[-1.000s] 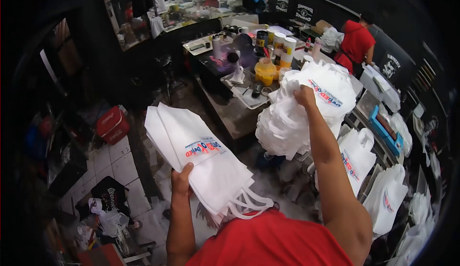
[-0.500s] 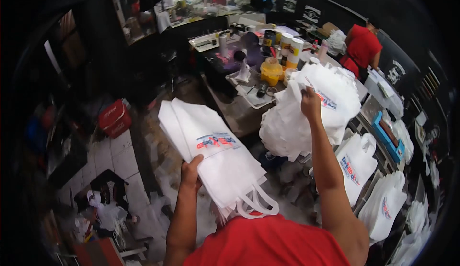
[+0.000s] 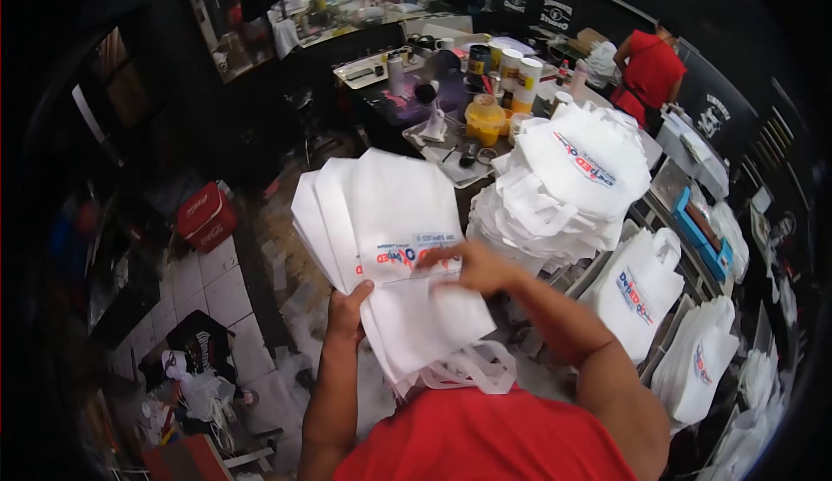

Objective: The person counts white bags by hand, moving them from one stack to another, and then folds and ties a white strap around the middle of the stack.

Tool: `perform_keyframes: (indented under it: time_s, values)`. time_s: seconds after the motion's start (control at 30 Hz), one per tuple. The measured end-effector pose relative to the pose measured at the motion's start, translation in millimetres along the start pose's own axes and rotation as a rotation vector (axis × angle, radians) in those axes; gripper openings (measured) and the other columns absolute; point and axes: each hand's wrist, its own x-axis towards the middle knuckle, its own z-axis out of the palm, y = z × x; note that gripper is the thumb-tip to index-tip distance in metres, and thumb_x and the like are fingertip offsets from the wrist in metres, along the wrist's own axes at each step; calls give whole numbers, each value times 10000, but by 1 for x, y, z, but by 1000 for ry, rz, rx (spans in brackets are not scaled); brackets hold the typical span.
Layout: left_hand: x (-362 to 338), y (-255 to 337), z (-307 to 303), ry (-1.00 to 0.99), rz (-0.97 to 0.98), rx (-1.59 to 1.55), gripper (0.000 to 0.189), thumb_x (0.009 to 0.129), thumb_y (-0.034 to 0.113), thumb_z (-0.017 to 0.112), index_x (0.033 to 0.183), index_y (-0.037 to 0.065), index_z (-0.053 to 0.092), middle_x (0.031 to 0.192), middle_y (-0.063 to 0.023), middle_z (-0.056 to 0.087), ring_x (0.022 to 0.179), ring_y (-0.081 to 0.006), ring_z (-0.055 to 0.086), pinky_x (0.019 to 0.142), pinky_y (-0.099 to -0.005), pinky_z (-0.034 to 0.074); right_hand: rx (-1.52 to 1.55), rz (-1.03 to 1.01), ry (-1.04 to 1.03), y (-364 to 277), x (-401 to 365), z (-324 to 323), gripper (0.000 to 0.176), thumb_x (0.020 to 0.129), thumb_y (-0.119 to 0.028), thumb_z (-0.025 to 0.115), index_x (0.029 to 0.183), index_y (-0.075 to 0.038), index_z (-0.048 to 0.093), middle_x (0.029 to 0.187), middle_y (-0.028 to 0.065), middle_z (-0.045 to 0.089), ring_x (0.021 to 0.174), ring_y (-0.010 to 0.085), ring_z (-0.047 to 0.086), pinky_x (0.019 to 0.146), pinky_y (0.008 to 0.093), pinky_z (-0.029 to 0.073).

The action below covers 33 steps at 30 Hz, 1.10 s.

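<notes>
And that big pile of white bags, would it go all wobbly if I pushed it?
Probably: the big pile of white bags has uneven, sticking-out layers, so a push might make some slide. Each bag looks thin, so it's likely light and floppy; the bundle in the left hand has handles that bend into loops.

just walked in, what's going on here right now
A person's left hand grips a fanned sheaf of printed white bags, handles toward the person. The right hand, blurred, is over the print on the top bag; whether it touches is unclear. Ahead to the right stands a tall pile of similar bags, a printed one on top. Beyond, a co-worker in red stands near the far wall.
</notes>
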Motion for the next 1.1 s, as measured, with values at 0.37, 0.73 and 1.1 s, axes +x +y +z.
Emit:
perform_keyframes:
  time_s: [0.37, 0.73, 1.1]
  values:
    - [-1, 0, -17, 150, 60, -45, 489, 825, 75, 597, 1274, -111, 541, 1142, -229, 662, 989, -324, 697, 871, -397, 587, -638, 518, 1087, 116, -3, -173, 347, 873, -265, 726, 1087, 2, 672, 1007, 212, 721, 938, 359, 706, 813, 435, 544]
    - [15, -18, -2, -80, -89, -195, 540, 873, 184, 524, 1324, -115, 515, 1239, -237, 620, 1099, -327, 649, 940, -391, 543, -76, -326, 167, -3, -7, 63, 231, 810, -5, 769, 838, -19, 539, 1357, 114, 613, 1432, 403, 372, 1142, 496, 350]
    - [9, -3, 19, 1, -37, -197, 499, 880, 123, 566, 1338, -66, 506, 1196, -188, 634, 1036, -282, 665, 886, -384, 553, 707, -107, 155, 19, -6, 48, 138, 939, -112, 692, 878, 3, 647, 1307, 145, 656, 1464, 279, 348, 1158, 399, 309]
